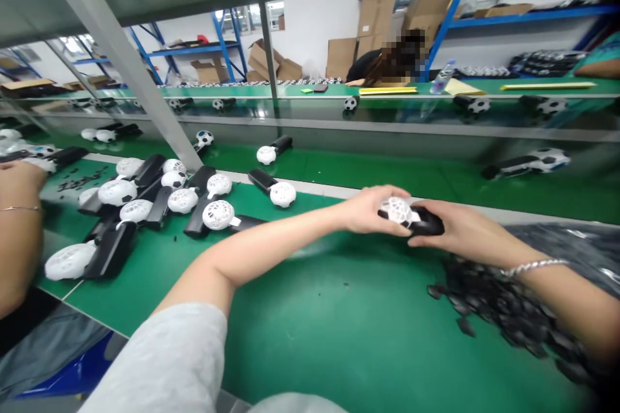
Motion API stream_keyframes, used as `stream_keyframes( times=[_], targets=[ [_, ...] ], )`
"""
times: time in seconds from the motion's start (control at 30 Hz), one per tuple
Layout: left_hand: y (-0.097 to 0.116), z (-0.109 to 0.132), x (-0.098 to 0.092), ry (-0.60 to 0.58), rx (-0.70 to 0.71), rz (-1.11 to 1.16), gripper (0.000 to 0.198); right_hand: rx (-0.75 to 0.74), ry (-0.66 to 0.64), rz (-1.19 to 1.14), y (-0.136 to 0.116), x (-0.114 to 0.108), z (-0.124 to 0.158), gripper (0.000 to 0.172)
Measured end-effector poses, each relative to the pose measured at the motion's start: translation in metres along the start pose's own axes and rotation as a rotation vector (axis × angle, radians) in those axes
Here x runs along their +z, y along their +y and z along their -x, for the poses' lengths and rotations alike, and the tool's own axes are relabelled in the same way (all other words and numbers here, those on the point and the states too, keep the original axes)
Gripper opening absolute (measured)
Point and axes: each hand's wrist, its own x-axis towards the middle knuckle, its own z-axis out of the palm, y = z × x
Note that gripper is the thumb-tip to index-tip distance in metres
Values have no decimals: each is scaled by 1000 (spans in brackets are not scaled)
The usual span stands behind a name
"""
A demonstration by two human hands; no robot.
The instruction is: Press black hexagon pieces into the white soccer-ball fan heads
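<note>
Unit (413, 217), one, beyond and left of lone black-piece heap (498, 303): left hand (365, 208) clamped on white lattice ball (397, 211), right hand (458, 229) on black handle (429, 224). Far beyond heap: one bottle (442, 79).

The left grip (367, 210) holds a white openwork plastic ball (398, 210), the right grip (462, 231) its black oblong handle (430, 222), above a green worktop (310, 342); small flat black pieces (498, 306) lie heaped at right.

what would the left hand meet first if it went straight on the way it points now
Beyond the white lattice soccer ball it holds, the left hand would likely meet the black handle first, then the right hand gripping it; depth is unclear in this one view.
</note>
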Motion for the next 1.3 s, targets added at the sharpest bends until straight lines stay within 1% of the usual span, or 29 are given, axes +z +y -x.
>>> stream_keyframes(
  times=[0.07,0.1,0.13,0.17,0.23,0.3,0.33,0.4,0.47,0.5,0.57,0.6,0.67,0.73,0.8,0.87,0.9,0.97,1.0,1.07,1.13,1.2,1.23,1.3],
  targets=[
    [-16,-10,-37,37,-95,-154,80,120,-20,-33,8,-4,-27,57],
    [-28,-12,-58,93,-173,-272,80,178,-19,-25,13,-5,-41,58],
    [-42,-13,-78,171,-313,-407,76,222,-17,-1,20,-5,-55,59],
    [-56,-12,-98,223,-493,-544,72,254,-14,37,27,-4,-69,61],
    [-86,-6,-133,282,-675,-619,75,298,5,135,44,1,-94,62],
    [-113,3,-157,276,-807,-655,80,295,17,186,59,7,-114,60],
    [-124,7,-164,258,-858,-666,82,287,17,190,64,10,-121,60],
    [-142,13,-170,197,-933,-677,83,282,23,181,72,13,-128,63],
    [-151,15,-168,124,-963,-683,78,298,46,187,74,12,-125,68],
    [-153,15,-166,91,-964,-691,74,297,62,187,73,10,-118,69],
    [-148,12,-161,42,-941,-712,67,239,101,153,69,3,-96,67],
    [-141,8,-158,26,-920,-719,65,190,124,116,65,-1,-81,63],
    [-120,0,-153,-5,-870,-714,63,101,183,31,57,-9,-45,56],
    [-90,-8,-145,-56,-813,-686,57,76,212,-35,49,-16,-10,48],
    [-58,-13,-131,-144,-750,-661,53,75,203,-69,41,-19,20,41],
    [-27,-11,-109,-212,-693,-682,54,78,178,-66,36,-18,40,35],
    [-15,-8,-96,-259,-664,-727,55,85,167,-55,34,-17,46,32],
    [4,0,-68,-344,-598,-800,58,103,147,-24,30,-12,54,25],
    [9,4,-56,-375,-555,-823,59,109,134,-8,27,-9,56,23],
    [12,11,-37,-428,-454,-814,62,106,101,21,20,-3,59,19],
    [7,14,-32,-476,-336,-795,69,89,58,43,13,3,61,18],
    [-4,12,-36,-488,-219,-833,76,81,32,73,7,9,63,19],
    [-11,10,-41,-479,-172,-860,75,83,28,97,4,12,64,19],
    [-24,5,-48,-463,-102,-880,65,93,27,174,-2,16,64,19]
  ],
)
